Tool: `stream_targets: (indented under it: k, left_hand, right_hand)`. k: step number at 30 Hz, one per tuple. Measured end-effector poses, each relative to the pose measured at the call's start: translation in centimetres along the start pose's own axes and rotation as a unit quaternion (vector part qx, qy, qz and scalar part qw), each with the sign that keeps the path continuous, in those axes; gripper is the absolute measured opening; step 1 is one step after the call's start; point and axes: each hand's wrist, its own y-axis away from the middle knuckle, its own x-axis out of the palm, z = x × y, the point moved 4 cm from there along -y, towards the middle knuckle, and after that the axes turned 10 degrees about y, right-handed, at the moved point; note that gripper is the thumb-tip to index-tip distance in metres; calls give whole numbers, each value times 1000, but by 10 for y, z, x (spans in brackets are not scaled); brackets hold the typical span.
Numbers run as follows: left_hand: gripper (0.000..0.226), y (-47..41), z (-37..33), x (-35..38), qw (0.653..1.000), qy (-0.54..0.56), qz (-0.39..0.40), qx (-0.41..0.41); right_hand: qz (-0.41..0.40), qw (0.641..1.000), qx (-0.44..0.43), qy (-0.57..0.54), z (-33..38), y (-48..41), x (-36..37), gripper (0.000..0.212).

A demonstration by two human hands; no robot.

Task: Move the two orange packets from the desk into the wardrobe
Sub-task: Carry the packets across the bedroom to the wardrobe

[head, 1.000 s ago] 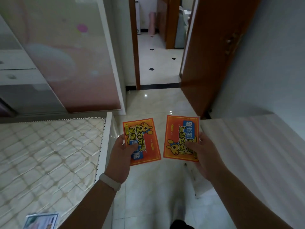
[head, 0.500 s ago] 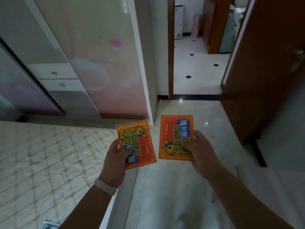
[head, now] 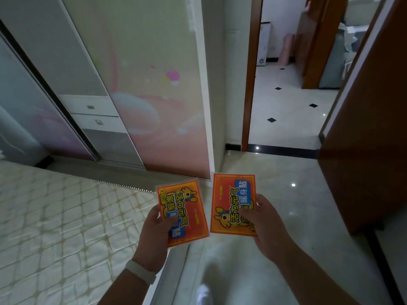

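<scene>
I hold two flat orange packets with yellow and blue print, one in each hand, in front of me above the floor. My left hand point(head: 154, 234) grips the left orange packet point(head: 182, 210) by its lower left edge. My right hand point(head: 266, 227) grips the right orange packet point(head: 231, 201) by its lower right corner. The wardrobe point(head: 154, 95) with pink and white sliding doors stands ahead on the left. Between its doors a gap shows two white drawers point(head: 94, 113).
A bed with a quilted white mattress point(head: 55, 227) fills the lower left. A brown door point(head: 370, 128) stands open on the right, beside a doorway point(head: 286, 95) to a tiled hall. Glossy tiled floor point(head: 275, 183) lies ahead. My shoe point(head: 202, 293) shows at the bottom.
The view has turned left and advanced: the wardrobe is nearer and more central, the desk on the right has left the frame. Both hands keep their packets.
</scene>
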Motion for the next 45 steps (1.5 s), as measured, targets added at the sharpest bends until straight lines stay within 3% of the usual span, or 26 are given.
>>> stream_targets:
  k: [7,18,32,39,45]
  left_hand:
    - [30,-111,-6,-18,998,48,-22,-23]
    - [35,-293,-86,-43,998,58,-10,5]
    - [32,-425,-106,-12,996,66,-61,11]
    - [31,-519,-118,43,988,75,-123,55]
    - [30,-574,-132,82,979,79,-164,93]
  right_hand:
    - [-3,999,-2,51,33,-99,47,31]
    - [1,997,-9,76,99,-258,141,32]
    - [42,998,-1,46,140,-426,151,38]
    - [109,990,-9,84,184,-540,149,28]
    - [214,971,-25,106,234,-605,153,27]
